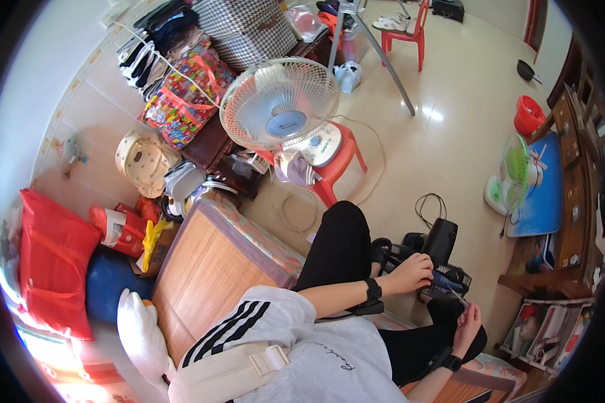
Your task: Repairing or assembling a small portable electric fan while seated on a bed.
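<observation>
The left hand (412,274), its fingers (425,263) curled, is at a black fan-like device (441,240) beside the person's legs, while the right hand (468,329) pinches a thin rod (456,295) angled toward it. Beyond, a white fan (279,101) stands on a red chair (349,145); a smaller green-and-white fan (515,176) stands near a blue board (544,191).

Around the smooth, red plastic stool (336,166), pale floor tiles (403,168) look glossy; right of it, the black, boxy housing (441,240) looks smooth plastic
</observation>
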A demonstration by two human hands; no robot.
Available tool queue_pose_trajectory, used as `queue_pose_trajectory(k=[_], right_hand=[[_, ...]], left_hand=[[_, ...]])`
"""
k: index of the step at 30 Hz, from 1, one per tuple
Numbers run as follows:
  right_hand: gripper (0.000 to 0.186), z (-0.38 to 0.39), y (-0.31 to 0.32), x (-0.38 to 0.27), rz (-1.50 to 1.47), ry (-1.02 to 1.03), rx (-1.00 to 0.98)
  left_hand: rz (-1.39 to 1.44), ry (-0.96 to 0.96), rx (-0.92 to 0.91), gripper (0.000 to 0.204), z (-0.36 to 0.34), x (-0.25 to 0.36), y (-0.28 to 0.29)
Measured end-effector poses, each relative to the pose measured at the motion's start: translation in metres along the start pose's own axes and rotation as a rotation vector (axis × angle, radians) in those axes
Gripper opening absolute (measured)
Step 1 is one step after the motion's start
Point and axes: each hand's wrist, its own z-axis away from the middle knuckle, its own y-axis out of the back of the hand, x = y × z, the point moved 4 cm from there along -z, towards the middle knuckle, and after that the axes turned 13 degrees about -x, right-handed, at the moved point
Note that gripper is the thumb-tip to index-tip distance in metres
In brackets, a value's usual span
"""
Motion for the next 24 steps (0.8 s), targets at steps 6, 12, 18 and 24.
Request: queue_pose_trajectory(k=[6,12,18,24], right_hand=[[0.020,-0.001,0.005,0.006,-0.152,-0.007,-0.083],[0.019,0.012,0.006,0.002,-0.191,0.011,0.039],[0.023,-0.009,-0.007,0.009,-0.321,0.066,-0.047],[0.022,-0.001,0.004,0.002,-0.340,0.112,0.040]], left_hand=[[0.090,0.030,0.019,0.021,0.006,-0.005,-0.013],[0.122,-0.059,-0.006,0.027,0.008,-0.011,-0.001],[-0.004,0.116,0.042,0.031,0.025,-0.029,0.015],[0.021,0.164,-0.005,0.033,0.019,-0.026,0.004]])
